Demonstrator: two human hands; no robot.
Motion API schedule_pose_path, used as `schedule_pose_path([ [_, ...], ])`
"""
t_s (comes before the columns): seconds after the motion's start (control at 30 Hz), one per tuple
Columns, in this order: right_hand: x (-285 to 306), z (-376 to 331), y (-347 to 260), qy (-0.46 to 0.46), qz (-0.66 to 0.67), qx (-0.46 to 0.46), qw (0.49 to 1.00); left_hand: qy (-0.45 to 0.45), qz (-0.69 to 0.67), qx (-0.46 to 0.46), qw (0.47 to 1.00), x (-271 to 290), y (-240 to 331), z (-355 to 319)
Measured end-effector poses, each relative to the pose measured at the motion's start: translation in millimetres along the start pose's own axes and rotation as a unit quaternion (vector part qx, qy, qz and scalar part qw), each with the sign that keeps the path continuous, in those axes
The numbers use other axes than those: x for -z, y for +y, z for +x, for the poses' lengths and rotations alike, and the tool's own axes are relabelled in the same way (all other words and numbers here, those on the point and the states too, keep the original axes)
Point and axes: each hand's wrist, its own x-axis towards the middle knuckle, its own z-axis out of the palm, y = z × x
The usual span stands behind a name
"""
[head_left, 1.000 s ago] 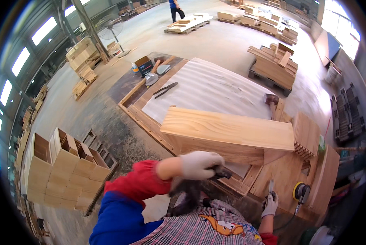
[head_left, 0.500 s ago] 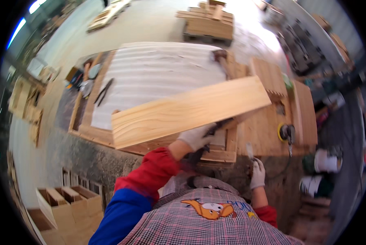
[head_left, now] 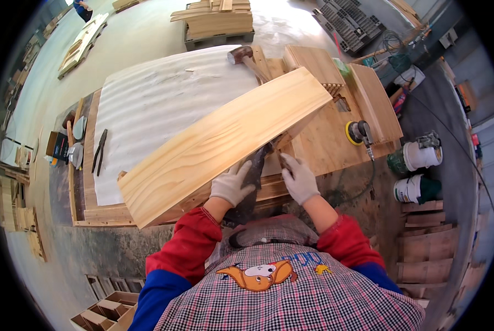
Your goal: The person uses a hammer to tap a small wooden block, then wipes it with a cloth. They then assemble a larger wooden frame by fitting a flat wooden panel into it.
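A long pale wooden board, apparently one face of a box-like piece, lies slanted across the bench in front of me. My gloved left hand is at its near lower edge, fingers stretched and apart, beside a dark upright part. To the right of that part, my gloved right hand has its thumb and fingers closed near the underside of the board. Whatever is in its grip is mostly hidden and too small to name.
White foam sheeting covers much of the bench, with pliers at left and a mallet at the far side. A sander and wooden panels sit at right. Buckets stand on the floor beyond.
My right hand has come up and left from beside the bench edge, where it held a thin-bladed tool, to near my left hand. The board appears tilted more steeply.
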Motion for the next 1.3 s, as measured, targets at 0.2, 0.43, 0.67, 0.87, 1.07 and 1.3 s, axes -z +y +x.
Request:
schedule_pose_path([
  [0.2,-6.4,26.0,-0.7,-0.049,-0.101,-0.040,0.993,0.087,-0.052,0.013,0.995,-10.1,-6.0,4.9],
  [0.43,18.2,12.6,20.3,-0.022,-0.114,-0.041,0.992,0.237,-0.025,-0.025,0.971,-15.3,-30.3,64.8],
  [0.67,34.5,18.1,35.1,-0.039,-0.098,-0.037,0.994,0.252,-0.072,-0.023,0.965,-6.5,-33.3,73.3],
  [0.87,24.2,28.0,32.9,-0.079,-0.109,-0.051,0.990,0.189,-0.131,0.011,0.973,7.0,-26.4,56.8],
  [1.07,-4.5,88.8,16.9,-0.084,-0.115,-0.060,0.988,0.169,-0.128,0.035,0.977,-4.5,-32.6,54.6],
  [1.3,26.6,43.0,20.8,-0.128,-0.114,-0.073,0.982,0.169,-0.106,0.059,0.978,-20.8,-42.9,54.4],
])
